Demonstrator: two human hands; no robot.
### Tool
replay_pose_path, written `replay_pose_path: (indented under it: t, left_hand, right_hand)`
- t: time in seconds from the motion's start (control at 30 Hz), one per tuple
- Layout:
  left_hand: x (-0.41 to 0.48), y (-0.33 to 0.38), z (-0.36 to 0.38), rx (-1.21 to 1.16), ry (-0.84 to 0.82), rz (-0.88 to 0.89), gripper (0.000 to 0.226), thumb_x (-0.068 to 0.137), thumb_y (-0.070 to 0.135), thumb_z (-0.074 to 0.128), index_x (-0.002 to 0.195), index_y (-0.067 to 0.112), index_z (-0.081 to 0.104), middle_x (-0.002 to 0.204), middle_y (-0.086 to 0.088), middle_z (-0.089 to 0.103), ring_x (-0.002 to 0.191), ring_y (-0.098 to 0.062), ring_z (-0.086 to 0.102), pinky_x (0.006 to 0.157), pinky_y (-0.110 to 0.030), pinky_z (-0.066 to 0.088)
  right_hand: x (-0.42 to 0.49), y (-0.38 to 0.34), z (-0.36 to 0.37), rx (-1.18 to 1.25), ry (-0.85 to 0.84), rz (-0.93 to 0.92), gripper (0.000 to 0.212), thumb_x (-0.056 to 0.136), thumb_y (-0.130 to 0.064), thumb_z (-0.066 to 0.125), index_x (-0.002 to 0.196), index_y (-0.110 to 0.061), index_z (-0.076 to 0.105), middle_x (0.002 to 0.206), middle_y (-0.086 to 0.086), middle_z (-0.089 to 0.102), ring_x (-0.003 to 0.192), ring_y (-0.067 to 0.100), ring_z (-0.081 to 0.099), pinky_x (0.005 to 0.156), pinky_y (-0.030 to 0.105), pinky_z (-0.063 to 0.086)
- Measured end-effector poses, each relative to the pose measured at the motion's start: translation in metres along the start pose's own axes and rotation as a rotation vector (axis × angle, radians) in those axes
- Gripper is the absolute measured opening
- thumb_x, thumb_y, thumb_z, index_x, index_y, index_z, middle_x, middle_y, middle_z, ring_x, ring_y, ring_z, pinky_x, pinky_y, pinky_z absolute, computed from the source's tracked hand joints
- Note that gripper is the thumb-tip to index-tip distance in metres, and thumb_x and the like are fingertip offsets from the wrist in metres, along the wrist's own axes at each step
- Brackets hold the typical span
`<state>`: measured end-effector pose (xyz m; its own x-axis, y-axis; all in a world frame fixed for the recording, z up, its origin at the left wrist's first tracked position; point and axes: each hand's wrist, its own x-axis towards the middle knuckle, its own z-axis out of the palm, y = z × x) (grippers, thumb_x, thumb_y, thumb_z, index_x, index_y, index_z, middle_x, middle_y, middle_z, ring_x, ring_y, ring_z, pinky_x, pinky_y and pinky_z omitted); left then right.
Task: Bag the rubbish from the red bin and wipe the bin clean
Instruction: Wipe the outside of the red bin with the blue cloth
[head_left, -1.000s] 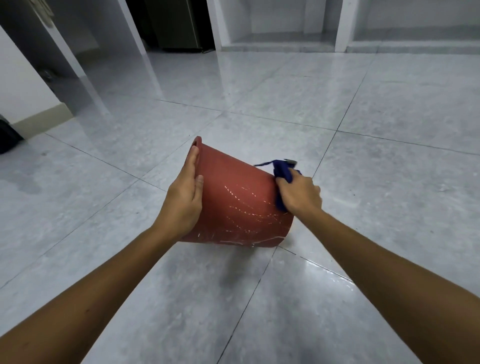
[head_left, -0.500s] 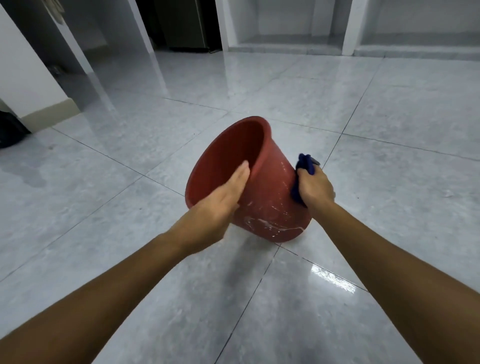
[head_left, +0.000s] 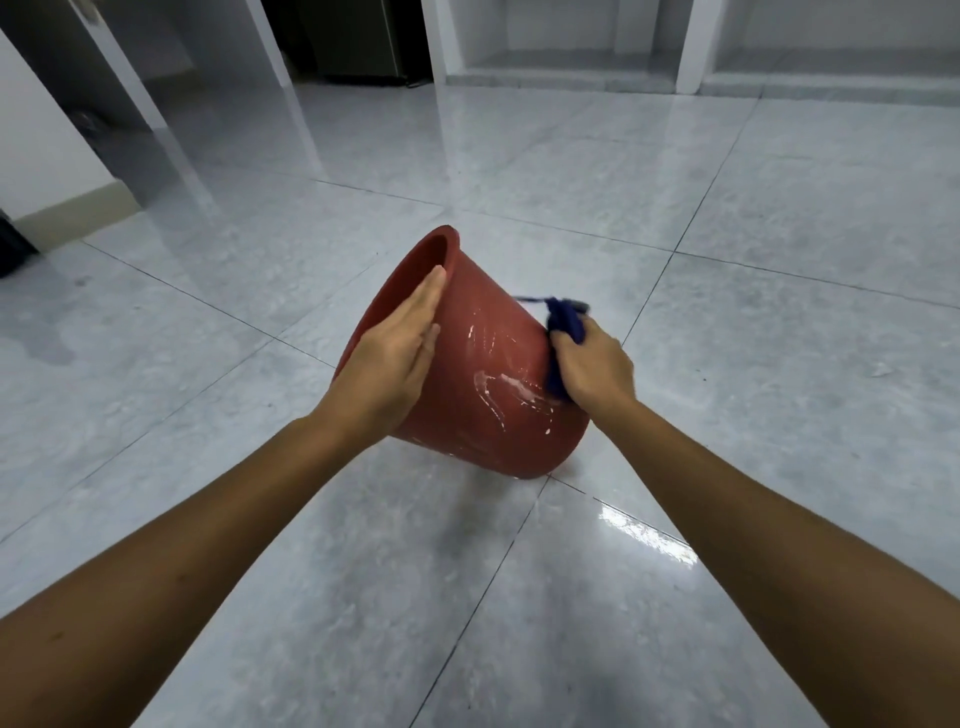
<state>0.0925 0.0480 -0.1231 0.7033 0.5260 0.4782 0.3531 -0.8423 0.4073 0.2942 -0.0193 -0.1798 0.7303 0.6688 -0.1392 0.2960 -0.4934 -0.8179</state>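
Note:
The red bin (head_left: 488, 384) is tilted on the tiled floor, resting on the edge of its base with its mouth turned up and to the left. Wet white streaks run across its outer wall. My left hand (head_left: 395, 358) lies flat against the bin's near side by the rim and steadies it. My right hand (head_left: 595, 364) is closed on a dark blue cloth (head_left: 563, 325) and presses it against the right side of the bin. The bin's inside is almost wholly hidden from here.
Glossy grey floor tiles (head_left: 779, 364) stretch all around. A white wall with a beige skirting (head_left: 72, 208) stands at the left, and a dark object (head_left: 13, 249) sits at the left edge. White pillars and recesses (head_left: 691, 47) line the far side.
The bin has turned: half a second ago its open mouth faced me, now its outer wall does. My left hand shifted from the rim's edge onto the side. The cloth hand stayed on the right side.

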Motion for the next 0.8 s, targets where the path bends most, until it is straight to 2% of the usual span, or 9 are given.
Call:
replay_pose_path:
  t: [0.1, 0.27, 0.33, 0.4, 0.47, 0.53, 0.63, 0.73, 0.8]
  left_hand:
    - [0.007, 0.001, 0.005, -0.012, -0.029, -0.016, 0.05, 0.101, 0.019, 0.035, 0.149, 0.021, 0.022, 0.154, 0.007, 0.027, 0.134, 0.004, 0.023, 0.105, 0.002, 0.013]
    - [0.029, 0.01, 0.015, -0.1, -0.032, -0.085, 0.049, 0.101, 0.019, 0.035, 0.149, 0.018, 0.023, 0.155, 0.002, 0.026, 0.135, 0.003, 0.02, 0.101, 0.007, 0.01]
    - [0.036, 0.014, 0.018, -0.109, -0.077, -0.071, 0.051, 0.101, 0.018, 0.035, 0.15, 0.016, 0.02, 0.156, 0.001, 0.023, 0.14, -0.003, 0.02, 0.101, 0.006, 0.009]
    - [0.036, 0.013, 0.017, -0.068, -0.065, -0.061, 0.055, 0.1, 0.024, 0.037, 0.15, 0.021, 0.014, 0.157, 0.002, 0.023, 0.139, -0.005, 0.024, 0.102, 0.003, 0.013]
    - [0.018, 0.011, 0.011, 0.0, -0.017, -0.037, 0.062, 0.098, 0.027, 0.041, 0.151, 0.024, 0.007, 0.157, 0.003, 0.023, 0.13, 0.002, 0.028, 0.103, -0.008, 0.021]
    - [-0.013, 0.002, 0.006, 0.109, -0.037, 0.096, 0.068, 0.096, 0.014, 0.044, 0.152, 0.019, 0.005, 0.158, 0.001, 0.019, 0.13, 0.006, 0.023, 0.107, -0.009, 0.021]
    - [-0.041, -0.011, 0.004, 0.291, -0.123, 0.257, 0.082, 0.084, -0.016, 0.051, 0.151, 0.01, 0.011, 0.156, 0.001, 0.017, 0.135, -0.006, 0.027, 0.108, -0.019, 0.028]
    - [-0.029, 0.0, 0.01, 0.256, -0.055, 0.276, 0.069, 0.088, -0.013, 0.05, 0.148, 0.003, 0.021, 0.155, -0.006, 0.024, 0.135, -0.012, 0.035, 0.103, -0.02, 0.036]
    - [-0.016, 0.011, 0.012, 0.182, 0.015, 0.228, 0.054, 0.095, -0.003, 0.045, 0.145, -0.001, 0.027, 0.152, -0.012, 0.031, 0.133, -0.004, 0.029, 0.109, -0.008, 0.022]
  right_hand:
    - [0.002, 0.01, -0.005, -0.031, 0.006, 0.09, 0.04, 0.092, -0.043, 0.039, 0.127, -0.033, 0.054, 0.124, 0.011, 0.062, 0.118, 0.038, 0.053, 0.102, 0.048, 0.043]
    - [-0.007, -0.058, -0.002, 0.198, -0.051, -0.298, 0.042, 0.087, -0.043, 0.044, 0.127, -0.04, 0.054, 0.119, 0.008, 0.064, 0.111, 0.034, 0.058, 0.096, 0.049, 0.048]
    - [-0.007, -0.067, -0.002, 0.246, -0.045, -0.35, 0.044, 0.084, -0.046, 0.044, 0.126, -0.038, 0.055, 0.116, 0.008, 0.064, 0.11, 0.034, 0.058, 0.095, 0.05, 0.049]
    - [-0.004, -0.049, -0.001, 0.195, -0.013, -0.282, 0.043, 0.085, -0.046, 0.044, 0.126, -0.038, 0.055, 0.116, 0.009, 0.064, 0.11, 0.036, 0.058, 0.095, 0.05, 0.048]
    - [0.002, -0.016, 0.0, 0.108, 0.007, -0.109, 0.041, 0.089, -0.044, 0.043, 0.127, -0.034, 0.055, 0.117, 0.01, 0.064, 0.112, 0.037, 0.058, 0.097, 0.049, 0.047]
    - [0.008, 0.012, -0.001, 0.05, 0.012, 0.092, 0.041, 0.092, -0.043, 0.04, 0.129, -0.029, 0.053, 0.123, 0.011, 0.062, 0.117, 0.038, 0.055, 0.098, 0.044, 0.045]
    - [0.012, 0.018, -0.002, 0.041, 0.048, 0.206, 0.042, 0.096, -0.044, 0.037, 0.132, -0.029, 0.05, 0.129, 0.012, 0.058, 0.121, 0.038, 0.051, 0.097, 0.042, 0.038]
    - [0.003, -0.019, 0.002, 0.101, 0.024, 0.037, 0.04, 0.093, -0.047, 0.039, 0.129, -0.036, 0.052, 0.125, 0.01, 0.061, 0.118, 0.038, 0.054, 0.102, 0.046, 0.043]
    - [-0.005, -0.051, 0.001, 0.216, -0.03, -0.163, 0.04, 0.089, -0.045, 0.043, 0.125, -0.038, 0.056, 0.118, 0.006, 0.065, 0.111, 0.034, 0.059, 0.098, 0.049, 0.047]
